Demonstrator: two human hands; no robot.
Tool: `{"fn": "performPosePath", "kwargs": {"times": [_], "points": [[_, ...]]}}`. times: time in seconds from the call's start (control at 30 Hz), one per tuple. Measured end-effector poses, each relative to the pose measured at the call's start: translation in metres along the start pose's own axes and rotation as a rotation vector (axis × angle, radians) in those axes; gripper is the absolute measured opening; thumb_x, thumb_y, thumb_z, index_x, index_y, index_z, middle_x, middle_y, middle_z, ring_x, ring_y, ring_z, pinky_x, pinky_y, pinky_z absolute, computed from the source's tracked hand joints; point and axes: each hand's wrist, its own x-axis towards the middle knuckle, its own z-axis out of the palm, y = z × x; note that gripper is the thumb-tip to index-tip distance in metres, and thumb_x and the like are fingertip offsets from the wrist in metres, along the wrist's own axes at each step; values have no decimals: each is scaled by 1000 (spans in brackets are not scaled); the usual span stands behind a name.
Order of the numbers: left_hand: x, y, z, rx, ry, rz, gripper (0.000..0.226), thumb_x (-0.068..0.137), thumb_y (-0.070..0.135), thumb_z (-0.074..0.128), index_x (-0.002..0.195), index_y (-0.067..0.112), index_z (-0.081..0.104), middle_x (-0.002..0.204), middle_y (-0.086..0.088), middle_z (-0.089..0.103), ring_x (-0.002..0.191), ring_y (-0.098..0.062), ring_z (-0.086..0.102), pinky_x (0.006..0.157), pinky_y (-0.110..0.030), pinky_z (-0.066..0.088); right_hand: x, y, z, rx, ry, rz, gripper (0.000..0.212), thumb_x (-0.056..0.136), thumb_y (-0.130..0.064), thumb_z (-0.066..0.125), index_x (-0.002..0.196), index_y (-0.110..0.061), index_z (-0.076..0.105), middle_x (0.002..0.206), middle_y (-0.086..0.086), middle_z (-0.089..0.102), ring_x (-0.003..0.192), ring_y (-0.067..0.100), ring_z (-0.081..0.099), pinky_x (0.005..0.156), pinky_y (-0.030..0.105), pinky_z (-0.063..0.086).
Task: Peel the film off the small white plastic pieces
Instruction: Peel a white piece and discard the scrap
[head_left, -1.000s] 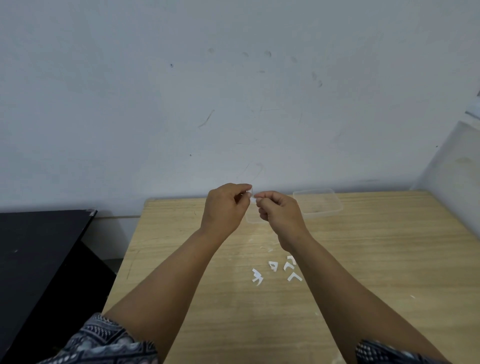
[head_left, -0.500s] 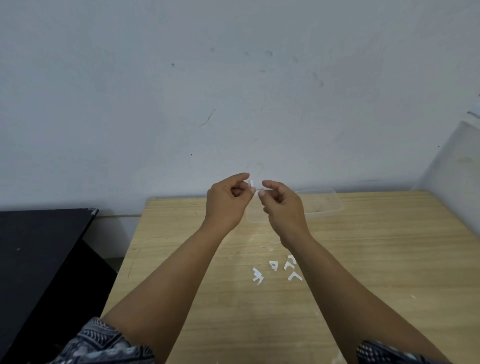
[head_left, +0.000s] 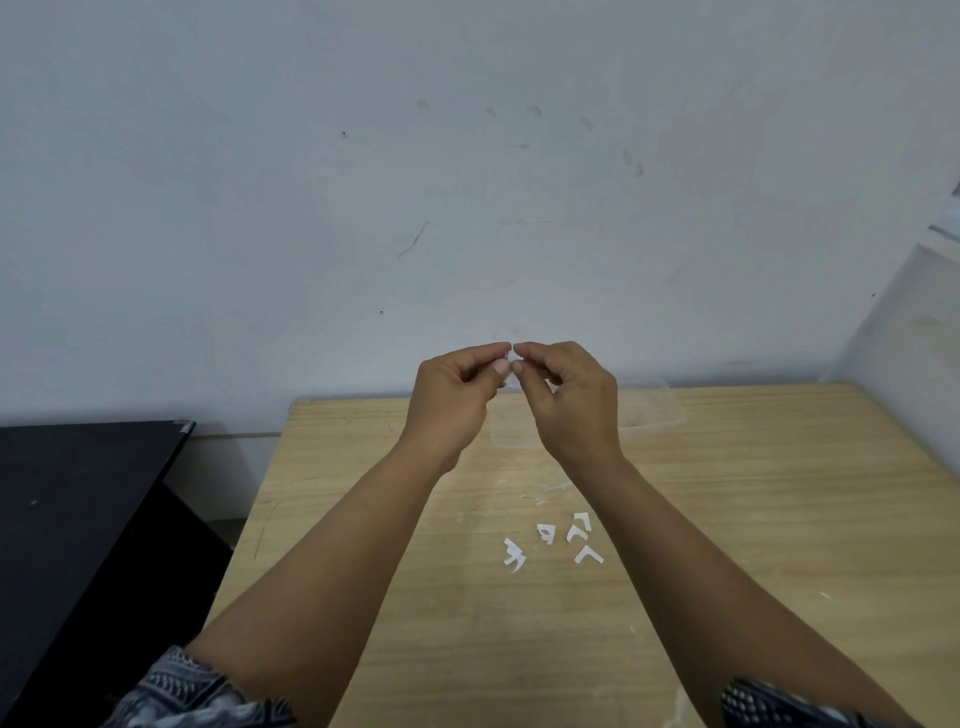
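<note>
My left hand (head_left: 454, 397) and my right hand (head_left: 569, 397) are raised together above the far part of the wooden table (head_left: 779, 519). Their fingertips meet and pinch one small white plastic piece (head_left: 510, 359), which is mostly hidden between thumbs and forefingers. Any film on it is too small to make out. Several more small white angled pieces (head_left: 556, 543) lie loose on the table, between my forearms and nearer to me.
A clear shallow plastic container (head_left: 654, 415) stands at the table's far edge, partly behind my right hand. A black surface (head_left: 78, 493) lies to the left, lower than the table. A pale wall (head_left: 467, 182) rises right behind the table, and a grey panel (head_left: 914, 332) at the right.
Both hands rose a little. Half a second ago the fingertips were slightly apart with the white piece showing at the left fingers; now they are pressed together around it.
</note>
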Motion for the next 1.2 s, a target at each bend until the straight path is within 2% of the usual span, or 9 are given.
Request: {"fn": "performPosePath", "kwargs": {"times": [0.1,0.27,0.53,0.7,0.83,1.0,1.2], "points": [[-1,4,1,-18,2,11,20,90,11,67,110,13,73,95,0,75,83,-3,68,77,-18,50,0,3,1,-102,28,-70,14,92,-22,68,104,-20,76,90,-1,68,81,16,64,67,34,53],[-4,9,3,-44,17,9,17,89,10,68,103,18,74,95,3,76,85,-5,71,82,-19,53,-1,3,1,-282,106,-202,12,91,-20,69,100,-18,77,89,-1,66,77,18,61,58,30,48],[-4,12,6,-58,27,-11,20,89,8,68,108,12,72,96,-2,75,84,-6,70,82,-20,54,-1,5,-1,-347,161,-266,9,92,-18,68,95,-18,76,90,1,66,72,20,62,56,37,49],[-4,13,5,-50,29,-6,17,89,9,69,104,16,73,93,1,75,82,-6,70,80,-20,52,-3,-1,-1,-253,128,-198,8,92,-20,65,98,-16,68,96,-2,65,80,17,61,63,34,50],[-5,12,4,-45,27,-14,17,89,10,69,103,16,74,94,1,75,83,-6,70,82,-22,53,-2,-5,-3,-161,92,-162,25,87,-14,70,107,-21,57,93,-13,66,91,14,54,75,34,48],[-5,14,3,-52,15,-10,16,88,10,70,101,18,75,100,1,75,93,-9,71,93,-29,54,0,-5,-3,-165,101,-168,28,86,-15,71,111,-16,58,91,-18,68,95,10,50,80,35,45],[-6,17,2,-54,-4,-1,18,87,9,70,95,24,75,99,3,76,96,-9,70,94,-28,53,1,-4,-2,-170,106,-173,28,86,-14,71,112,-15,60,91,-16,70,96,8,50,83,35,44]]}}
